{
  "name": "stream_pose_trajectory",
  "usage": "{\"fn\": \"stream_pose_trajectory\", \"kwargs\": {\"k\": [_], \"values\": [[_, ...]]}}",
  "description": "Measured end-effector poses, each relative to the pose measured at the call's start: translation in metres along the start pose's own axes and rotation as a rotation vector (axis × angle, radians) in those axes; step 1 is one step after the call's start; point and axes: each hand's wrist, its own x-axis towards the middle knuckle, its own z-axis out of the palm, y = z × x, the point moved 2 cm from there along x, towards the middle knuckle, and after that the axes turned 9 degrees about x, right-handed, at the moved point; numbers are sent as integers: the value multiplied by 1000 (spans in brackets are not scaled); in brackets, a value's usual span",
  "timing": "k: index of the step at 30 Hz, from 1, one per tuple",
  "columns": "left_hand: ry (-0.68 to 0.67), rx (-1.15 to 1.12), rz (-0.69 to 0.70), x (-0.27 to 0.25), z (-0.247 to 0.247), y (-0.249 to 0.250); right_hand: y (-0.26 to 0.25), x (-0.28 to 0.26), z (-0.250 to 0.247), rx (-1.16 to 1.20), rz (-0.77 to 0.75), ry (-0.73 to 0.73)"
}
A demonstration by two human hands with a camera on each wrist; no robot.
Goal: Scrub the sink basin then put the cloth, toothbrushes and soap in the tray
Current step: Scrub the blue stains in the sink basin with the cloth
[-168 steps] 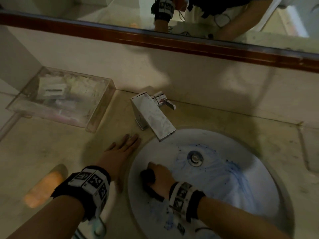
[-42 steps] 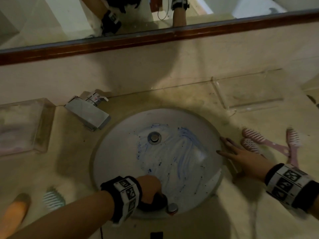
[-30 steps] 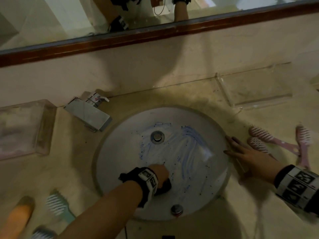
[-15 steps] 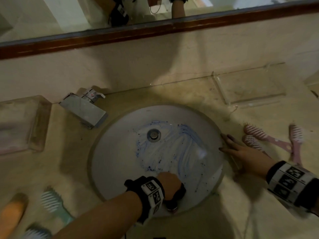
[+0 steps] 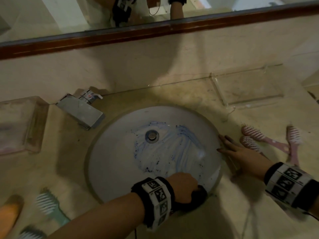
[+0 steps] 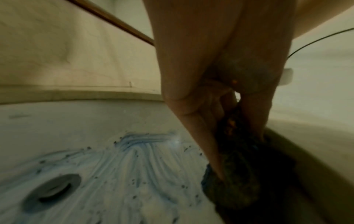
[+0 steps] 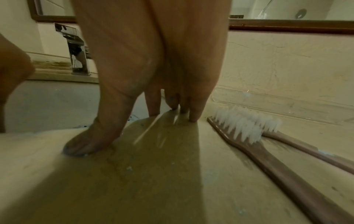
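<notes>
A green toothbrush (image 5: pixel 50 207) lay at the counter's eight o'clock. The left hand (image 5: pixel 183 188) was clamped around a dark cloth (image 5: pixel 198 195), apparently balled, at the sink basin's (image 5: pixel 112 161) five o'clock wall. The right hand (image 5: pixel 241 152) rested flat, fingers straight, at the rim's three o'clock, just beside pink toothbrushes (image 5: pixel 255 135). The clear tray (image 5: pixel 248 87) sat at one o'clock.

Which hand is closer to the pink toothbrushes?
The right hand. It rests flat on the counter at the sink's edge, right beside the pink toothbrushes. The left hand is across the sink, holding the dark cloth.
</notes>
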Motion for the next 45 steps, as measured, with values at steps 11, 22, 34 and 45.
{"fn": "stream_pose_trajectory", "kwargs": {"k": [11, 22, 34, 45], "values": [[126, -70, -116, -5, -21, -28, 0, 1, 0, 25, 6, -12], [62, 541, 181, -18, -16, 65, 1, 1, 2, 11, 26, -13], [225, 104, 271, -4, -20, 19, 2, 2, 0, 4, 39, -42], [300, -11, 302, 12, -12, -14, 6, 3, 3, 8, 20, -19]]}}
